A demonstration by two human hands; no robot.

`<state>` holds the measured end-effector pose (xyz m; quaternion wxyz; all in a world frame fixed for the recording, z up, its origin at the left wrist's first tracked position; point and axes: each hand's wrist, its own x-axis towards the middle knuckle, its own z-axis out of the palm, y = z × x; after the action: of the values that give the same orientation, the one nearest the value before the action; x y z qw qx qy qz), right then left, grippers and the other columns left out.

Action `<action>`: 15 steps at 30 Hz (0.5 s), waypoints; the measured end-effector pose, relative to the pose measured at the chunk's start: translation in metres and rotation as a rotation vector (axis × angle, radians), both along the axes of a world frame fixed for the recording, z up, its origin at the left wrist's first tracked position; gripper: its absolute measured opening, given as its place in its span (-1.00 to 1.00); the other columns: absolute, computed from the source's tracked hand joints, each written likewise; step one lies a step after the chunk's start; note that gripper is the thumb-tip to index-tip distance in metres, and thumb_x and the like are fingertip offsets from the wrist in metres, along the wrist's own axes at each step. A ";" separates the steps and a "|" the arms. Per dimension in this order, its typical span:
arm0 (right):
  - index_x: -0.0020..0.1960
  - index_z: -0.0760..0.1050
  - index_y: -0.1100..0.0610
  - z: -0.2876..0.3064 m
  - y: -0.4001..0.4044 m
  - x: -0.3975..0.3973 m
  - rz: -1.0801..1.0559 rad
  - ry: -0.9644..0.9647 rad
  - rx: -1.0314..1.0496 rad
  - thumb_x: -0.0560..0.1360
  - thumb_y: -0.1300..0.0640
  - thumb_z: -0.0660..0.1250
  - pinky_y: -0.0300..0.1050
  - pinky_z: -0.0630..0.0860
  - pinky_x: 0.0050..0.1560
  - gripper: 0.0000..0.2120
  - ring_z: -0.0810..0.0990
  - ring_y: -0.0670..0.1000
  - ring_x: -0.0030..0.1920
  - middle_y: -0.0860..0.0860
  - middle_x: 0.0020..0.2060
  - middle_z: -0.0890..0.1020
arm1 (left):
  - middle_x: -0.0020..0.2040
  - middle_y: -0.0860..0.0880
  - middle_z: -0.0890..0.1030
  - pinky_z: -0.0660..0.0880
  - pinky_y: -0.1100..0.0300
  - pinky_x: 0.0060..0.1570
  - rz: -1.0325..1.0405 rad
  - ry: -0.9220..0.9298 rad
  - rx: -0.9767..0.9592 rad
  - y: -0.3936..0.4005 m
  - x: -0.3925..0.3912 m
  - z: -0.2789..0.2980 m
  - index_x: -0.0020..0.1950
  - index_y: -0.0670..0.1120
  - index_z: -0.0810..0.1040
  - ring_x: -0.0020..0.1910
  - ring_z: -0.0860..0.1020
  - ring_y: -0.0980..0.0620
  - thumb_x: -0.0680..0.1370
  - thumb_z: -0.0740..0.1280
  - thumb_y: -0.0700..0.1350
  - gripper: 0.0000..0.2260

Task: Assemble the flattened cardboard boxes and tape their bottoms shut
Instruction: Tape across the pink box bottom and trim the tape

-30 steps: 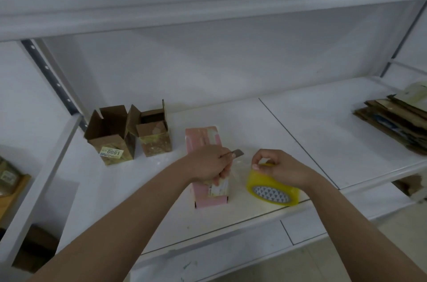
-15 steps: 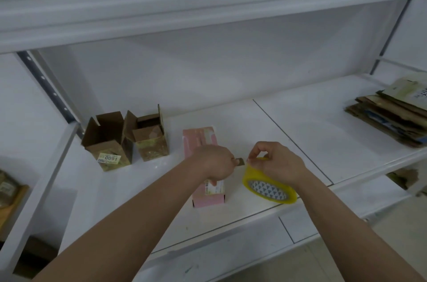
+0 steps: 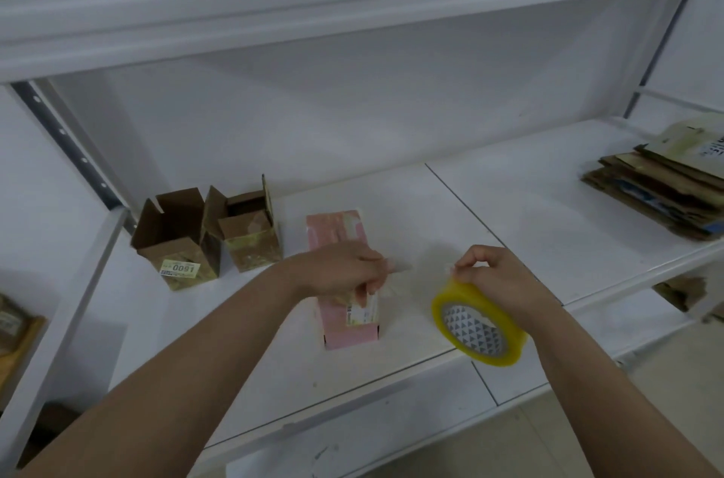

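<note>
Two brown boxes (image 3: 203, 238) on white shelf (image 3: 489, 211), wall behind.

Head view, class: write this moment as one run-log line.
left hand: grips small blade on pink box | right hand: holds tape roll | tape: apparently cut | two brown boxes: assembled

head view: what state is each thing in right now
pink cardboard box: lying on shelf, under left hand
yellow tape roll: held by right hand
left hand: grip on small tool
two brown cardboard boxes: upright, tops open
flattened cardboard stack: unassembled
</note>
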<state>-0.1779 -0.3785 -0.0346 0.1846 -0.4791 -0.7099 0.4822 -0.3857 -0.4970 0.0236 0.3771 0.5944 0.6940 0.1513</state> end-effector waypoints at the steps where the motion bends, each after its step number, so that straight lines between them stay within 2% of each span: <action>1: -0.26 0.58 -0.03 -0.001 0.001 0.002 -0.011 0.018 -0.016 0.45 0.04 0.44 0.12 0.59 0.06 -0.88 0.65 0.10 -0.17 0.01 -0.25 0.66 | -0.41 0.10 0.50 0.44 0.25 -0.24 0.092 -0.160 0.042 -0.003 -0.002 -0.001 -0.35 -0.05 0.39 -0.41 0.48 0.16 0.67 0.14 0.02 -0.61; 3: -0.26 0.57 0.03 -0.001 0.002 0.004 -0.019 0.053 -0.037 0.47 0.05 0.44 0.08 0.59 0.01 -0.85 0.63 0.08 -0.21 0.00 -0.29 0.64 | -0.45 0.02 0.50 0.36 0.29 -0.45 0.341 -0.414 0.172 -0.007 -0.001 -0.003 -0.35 -0.09 0.41 -0.49 0.42 0.10 0.66 0.17 -0.05 -0.62; 4: -0.25 0.57 0.04 -0.002 0.003 0.004 -0.019 0.057 -0.041 0.47 0.03 0.44 0.05 0.58 -0.01 -0.84 0.63 0.07 -0.22 0.00 -0.29 0.64 | -0.45 0.00 0.47 0.30 0.31 -0.51 0.451 -0.447 0.259 -0.004 0.000 -0.005 -0.34 -0.10 0.40 -0.53 0.39 0.11 0.65 0.20 -0.04 -0.64; 5: -0.24 0.57 0.05 -0.002 0.003 0.003 -0.022 0.055 -0.043 0.47 0.01 0.45 0.03 0.58 -0.02 -0.83 0.63 0.07 -0.22 0.00 -0.29 0.64 | -0.44 0.00 0.45 0.30 0.31 -0.51 0.518 -0.381 0.342 0.000 0.001 -0.008 -0.34 -0.09 0.40 -0.54 0.38 0.13 0.63 0.24 -0.03 -0.65; 7: -0.23 0.58 0.05 -0.004 0.003 0.000 -0.030 0.058 -0.045 0.46 0.00 0.45 0.03 0.58 -0.01 -0.83 0.63 0.08 -0.20 0.00 -0.28 0.64 | -0.37 0.01 0.48 0.43 0.20 -0.36 0.534 -0.046 0.440 0.013 -0.001 -0.016 -0.32 -0.06 0.42 -0.42 0.46 0.10 0.57 0.30 0.05 -0.69; 9: -0.27 0.59 0.02 -0.005 0.003 -0.003 -0.031 0.072 -0.054 0.45 0.02 0.46 0.10 0.58 0.02 -0.85 0.64 0.10 -0.19 0.00 -0.28 0.65 | -0.20 0.02 0.56 0.52 0.02 -0.03 0.494 0.328 0.381 0.020 0.000 -0.024 -0.20 -0.01 0.45 -0.15 0.55 0.01 0.46 0.32 0.16 -0.75; 11: -0.28 0.59 -0.02 -0.007 0.004 -0.006 -0.021 0.064 -0.061 0.45 0.03 0.45 0.15 0.60 0.06 -0.86 0.65 0.11 -0.17 0.01 -0.25 0.66 | 0.01 0.02 0.56 0.43 -0.05 0.19 0.475 0.531 0.287 0.020 0.009 -0.029 -0.06 0.05 0.41 0.08 0.51 -0.02 0.43 0.35 0.19 -0.73; 13: -0.26 0.59 -0.05 -0.010 0.004 -0.009 -0.008 0.049 -0.057 0.44 0.02 0.45 0.18 0.59 0.08 -0.88 0.66 0.12 -0.13 0.01 -0.22 0.67 | 0.10 -0.01 0.52 0.41 0.00 0.20 0.467 0.574 0.271 0.021 0.015 -0.035 0.04 0.05 0.38 0.17 0.47 -0.05 0.45 0.38 0.10 -0.73; 15: -0.25 0.59 -0.07 -0.011 0.003 -0.011 0.001 0.055 -0.053 0.44 0.00 0.45 0.19 0.58 0.10 -0.89 0.66 0.12 -0.11 0.00 -0.22 0.67 | 0.09 -0.04 0.52 0.43 0.10 0.01 0.468 0.590 0.246 0.022 0.022 -0.035 0.17 -0.02 0.39 0.17 0.47 -0.08 0.49 0.36 -0.05 -0.71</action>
<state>-0.1888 -0.3757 -0.0452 0.1912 -0.4698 -0.6919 0.5139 -0.3633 -0.4753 -0.0110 0.0427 0.4786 0.8661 0.1377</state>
